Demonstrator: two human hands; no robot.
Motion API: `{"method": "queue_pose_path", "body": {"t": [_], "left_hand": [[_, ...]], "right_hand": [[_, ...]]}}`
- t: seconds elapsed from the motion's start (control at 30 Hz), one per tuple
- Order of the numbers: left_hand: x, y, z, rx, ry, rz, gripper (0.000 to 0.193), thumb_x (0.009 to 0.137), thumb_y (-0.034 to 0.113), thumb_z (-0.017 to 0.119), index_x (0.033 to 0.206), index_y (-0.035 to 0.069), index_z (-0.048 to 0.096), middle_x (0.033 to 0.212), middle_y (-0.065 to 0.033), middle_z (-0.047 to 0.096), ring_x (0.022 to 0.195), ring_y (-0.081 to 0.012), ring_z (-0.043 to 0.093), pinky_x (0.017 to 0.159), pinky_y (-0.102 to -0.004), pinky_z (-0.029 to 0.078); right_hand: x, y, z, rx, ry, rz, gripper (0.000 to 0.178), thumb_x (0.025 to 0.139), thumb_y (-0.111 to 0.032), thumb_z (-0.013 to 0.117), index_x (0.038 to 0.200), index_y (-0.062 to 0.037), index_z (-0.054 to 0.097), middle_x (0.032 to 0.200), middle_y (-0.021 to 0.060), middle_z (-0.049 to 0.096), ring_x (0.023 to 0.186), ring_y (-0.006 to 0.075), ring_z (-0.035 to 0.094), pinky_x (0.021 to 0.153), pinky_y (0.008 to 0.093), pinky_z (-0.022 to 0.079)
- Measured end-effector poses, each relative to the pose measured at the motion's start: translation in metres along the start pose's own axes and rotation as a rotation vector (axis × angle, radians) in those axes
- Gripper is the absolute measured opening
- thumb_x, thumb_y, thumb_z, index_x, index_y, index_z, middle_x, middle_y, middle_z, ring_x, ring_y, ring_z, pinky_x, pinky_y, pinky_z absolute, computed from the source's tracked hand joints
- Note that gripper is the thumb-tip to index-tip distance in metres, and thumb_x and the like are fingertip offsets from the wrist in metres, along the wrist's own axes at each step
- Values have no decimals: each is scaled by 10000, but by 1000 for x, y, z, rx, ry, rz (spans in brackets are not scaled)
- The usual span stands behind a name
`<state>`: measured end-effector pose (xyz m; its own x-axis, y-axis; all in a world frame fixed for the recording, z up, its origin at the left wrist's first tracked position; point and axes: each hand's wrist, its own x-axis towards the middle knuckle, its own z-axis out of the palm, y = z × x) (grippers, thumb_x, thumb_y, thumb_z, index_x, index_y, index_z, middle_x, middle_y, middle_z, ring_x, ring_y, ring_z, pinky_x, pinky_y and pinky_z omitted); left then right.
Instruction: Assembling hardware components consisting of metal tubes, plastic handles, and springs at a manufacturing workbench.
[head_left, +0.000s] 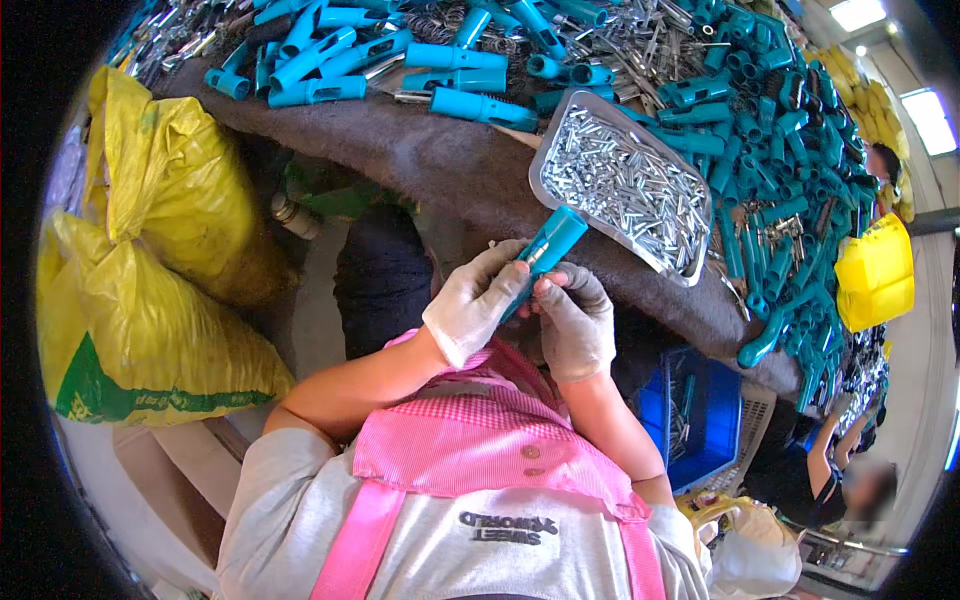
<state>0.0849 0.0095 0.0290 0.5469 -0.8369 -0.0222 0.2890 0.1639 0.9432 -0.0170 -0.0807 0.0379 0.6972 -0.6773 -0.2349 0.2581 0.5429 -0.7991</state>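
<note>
My left hand [478, 300], in a pale, thin work glove, is closed round a teal plastic tubular handle [560, 238]. The handle is tilted, its wide end pointing away and to the right. A small metal part [540, 252] shows in the slot along its side. My right hand [574, 322], gloved too, pinches at the handle's lower part with thumb and fingertips. Whether something small is also between those fingertips cannot be made out. Just beyond my hands, a metal tray [540, 180] full of small silver pins rests on the table's near edge.
The dark cloth-covered table [400, 150] carries heaped teal handles [455, 80] and loose metal parts [640, 60]. Yellow sacks [160, 320] stand at left. A blue crate [715, 400] sits low at right, below a yellow container [875, 270]. Another person [820, 470] works at far right.
</note>
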Motion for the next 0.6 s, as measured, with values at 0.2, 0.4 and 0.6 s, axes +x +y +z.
{"method": "queue_pose_path", "body": {"t": [0.2, 0.4, 0.6], "left_hand": [[-1, 2, 3, 94, -42, 103, 360, 928, 248, 542, 1182, -4, 502, 997, -45, 552, 906, -99, 512, 768, -226, 442], [1, -1, -7, 151, -88, 85, 400, 897, 243, 595, 1205, 13, 486, 998, -23, 568, 859, -83, 513, 740, -222, 450], [-1, -7, -12, 57, -84, -3, 405, 894, 230, 601, 1216, 18, 477, 966, -8, 574, 793, -58, 508, 704, -202, 443]], "right_hand": [[0, 4, 2, 119, 21, 33, 93, 809, 21, 641, 825, -50, 584, 854, 55, 629, 726, 123, 567, 685, 251, 480], [9, 12, -11, 223, -57, 193, 98, 822, -38, 647, 853, -87, 568, 864, 56, 631, 782, 172, 593, 701, 300, 472], [12, 16, -16, 278, -117, 255, 92, 832, -54, 638, 860, -105, 566, 906, 61, 632, 781, 186, 596, 682, 325, 477]]}}
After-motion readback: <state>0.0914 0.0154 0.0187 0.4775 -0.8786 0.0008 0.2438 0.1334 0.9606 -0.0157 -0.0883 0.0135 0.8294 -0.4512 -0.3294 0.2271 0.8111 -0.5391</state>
